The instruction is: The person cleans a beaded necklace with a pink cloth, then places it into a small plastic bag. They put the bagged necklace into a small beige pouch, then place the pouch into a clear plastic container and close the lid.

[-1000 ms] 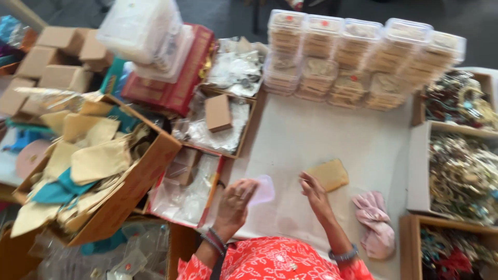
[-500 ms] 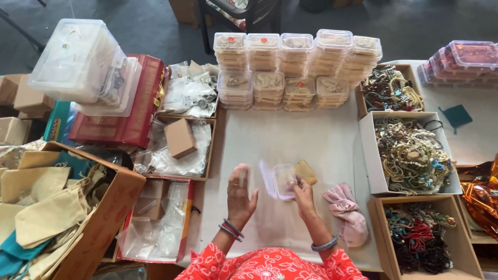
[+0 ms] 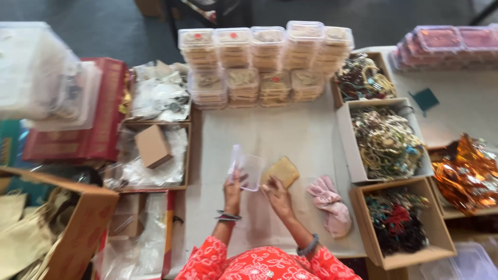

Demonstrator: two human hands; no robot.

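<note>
Midway: left hand [image 3: 233,187] fingers pinch clear plastic pouch [image 3: 247,168] upright, near table [image 3: 290,129] front edge; right hand [image 3: 276,193] fingertips on tan pad [image 3: 281,171], not yet in pouch; pink cloth bag [image 3: 329,203] beside.

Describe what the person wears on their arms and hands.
Both arms come out of short red sleeves patterned with small white flowers, leaving the forearms bare. The left hand has a stack of thin dark bangles at the wrist. The right hand has one thicker grey-blue bracelet further up the forearm. No gloves; any rings are too blurred to tell.
</note>
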